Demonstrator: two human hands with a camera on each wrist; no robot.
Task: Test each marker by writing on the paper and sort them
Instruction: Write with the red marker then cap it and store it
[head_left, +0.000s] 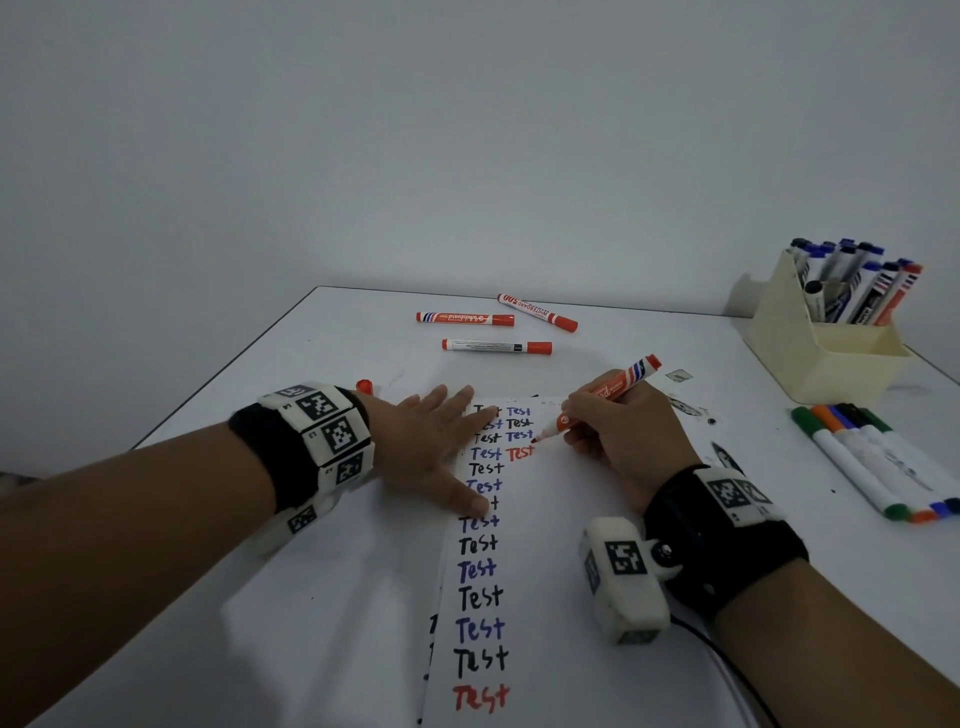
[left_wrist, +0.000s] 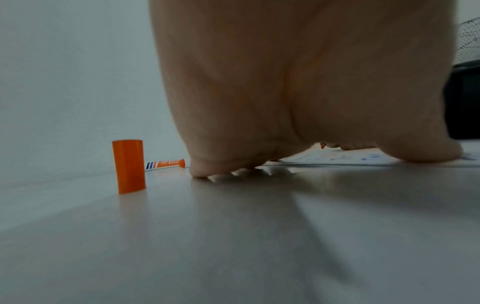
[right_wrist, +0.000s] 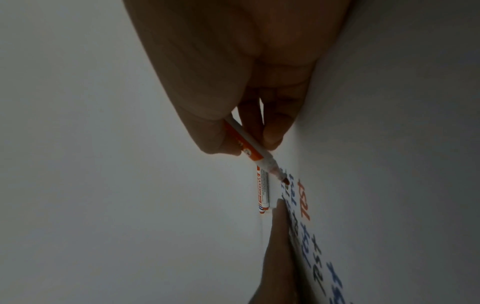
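Red marker (head_left: 602, 397) beside red "Test" on paper (head_left: 561, 571).

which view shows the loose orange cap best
The left wrist view: the orange cap stands upright on the table, whole and unobstructed. The head view shows only its top behind the left wrist's band. The right wrist view does not show it.

Head cam looks down from above at both hands. L wrist cam sits at table level behind left hand (left_wrist: 298, 86); R wrist cam close behind right hand (right_wrist: 233, 82). All share paper (head_left: 561, 571).
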